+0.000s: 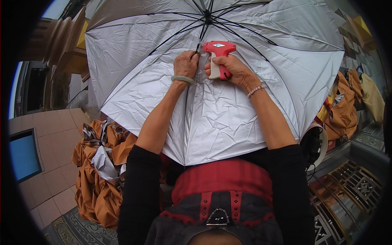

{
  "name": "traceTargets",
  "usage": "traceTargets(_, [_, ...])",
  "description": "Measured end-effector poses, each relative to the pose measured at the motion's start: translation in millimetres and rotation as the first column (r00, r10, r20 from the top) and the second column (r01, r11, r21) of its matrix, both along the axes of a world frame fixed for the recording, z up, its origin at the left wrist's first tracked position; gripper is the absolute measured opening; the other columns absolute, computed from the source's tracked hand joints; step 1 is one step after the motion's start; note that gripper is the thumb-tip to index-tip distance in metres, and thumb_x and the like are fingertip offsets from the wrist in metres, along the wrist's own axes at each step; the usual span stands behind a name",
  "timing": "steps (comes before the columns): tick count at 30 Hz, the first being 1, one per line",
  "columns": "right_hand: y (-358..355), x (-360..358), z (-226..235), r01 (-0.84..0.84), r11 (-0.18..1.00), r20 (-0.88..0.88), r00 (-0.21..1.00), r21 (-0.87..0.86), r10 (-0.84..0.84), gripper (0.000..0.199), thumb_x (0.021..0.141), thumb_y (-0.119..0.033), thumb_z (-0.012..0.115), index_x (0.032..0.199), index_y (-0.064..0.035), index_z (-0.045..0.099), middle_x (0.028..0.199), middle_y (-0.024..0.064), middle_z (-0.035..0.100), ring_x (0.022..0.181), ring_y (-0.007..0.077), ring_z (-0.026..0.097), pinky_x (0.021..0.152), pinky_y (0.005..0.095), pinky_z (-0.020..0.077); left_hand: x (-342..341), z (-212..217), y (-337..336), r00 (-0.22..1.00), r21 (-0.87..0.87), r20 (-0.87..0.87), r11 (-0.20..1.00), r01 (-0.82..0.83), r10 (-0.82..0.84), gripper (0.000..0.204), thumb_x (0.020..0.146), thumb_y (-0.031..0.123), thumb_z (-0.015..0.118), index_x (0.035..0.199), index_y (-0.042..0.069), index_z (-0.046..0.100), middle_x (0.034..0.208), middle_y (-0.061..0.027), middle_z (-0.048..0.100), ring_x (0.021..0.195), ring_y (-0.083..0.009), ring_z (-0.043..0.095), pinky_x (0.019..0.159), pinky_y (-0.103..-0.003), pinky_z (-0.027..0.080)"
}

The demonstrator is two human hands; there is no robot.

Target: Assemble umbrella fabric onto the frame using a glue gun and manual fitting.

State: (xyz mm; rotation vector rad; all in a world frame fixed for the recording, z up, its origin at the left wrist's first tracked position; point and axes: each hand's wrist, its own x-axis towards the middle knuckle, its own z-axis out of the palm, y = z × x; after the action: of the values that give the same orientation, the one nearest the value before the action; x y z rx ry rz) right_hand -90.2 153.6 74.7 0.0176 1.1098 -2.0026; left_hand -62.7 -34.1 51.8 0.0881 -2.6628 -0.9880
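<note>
An opened umbrella [228, 110] with a silver, creased inner side lies spread before me, its near edge at my lap. Black ribs meet at a hub [208, 17] near the top of the view. My right hand [230, 68] is wrapped round the grip of a red and white tagging gun [219, 50], whose front points left. Close beside the gun's front, my left hand [186, 65] is closed at a rib running down the canopy. Its fingertips are partly hidden, and it seems to pinch the rib with the fabric.
A heap of orange-brown fabric with silver patches [98, 188] lies at the left. More brown fabric [345, 108] is piled at the right, near a round white-rimmed object [320, 143]. Metal grillework [359, 185] shows at the lower right, and floor tiles [53, 155] at the left.
</note>
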Motion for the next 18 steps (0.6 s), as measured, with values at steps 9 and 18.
traceTargets(9, [90.3,-47.9,44.2,0.221,0.953,-0.377,0.917,0.207,-0.131,0.035,0.082,-0.019,0.055,0.108,0.0036,0.048,0.089,0.0141,0.063,0.075,0.0193,0.064,0.072,0.0335,0.0544,-10.5,13.1,-22.9,0.960,-0.117,0.014,0.953,0.280,-0.280,0.018,0.082,0.015,0.056,0.093,0.003,0.064,0.076,-0.0112,0.062,0.069,-0.0216,0.059,0.063,-0.030,0.045])
traceTargets(18, [45.5,14.3,9.2,0.279,0.960,-0.113,0.955,0.036,-0.273,0.033,0.081,-0.017,0.054,0.108,0.0014,0.048,0.088,0.0161,0.062,0.074,0.0222,0.064,0.069,0.0332,0.0539,-37.8,45.4,-20.3,0.997,-0.653,-0.069,0.757,-0.025,-0.027,0.019,0.079,0.018,0.056,0.092,0.004,0.057,0.094,-0.0112,0.057,0.085,-0.0310,0.058,0.071,-0.041,0.050])
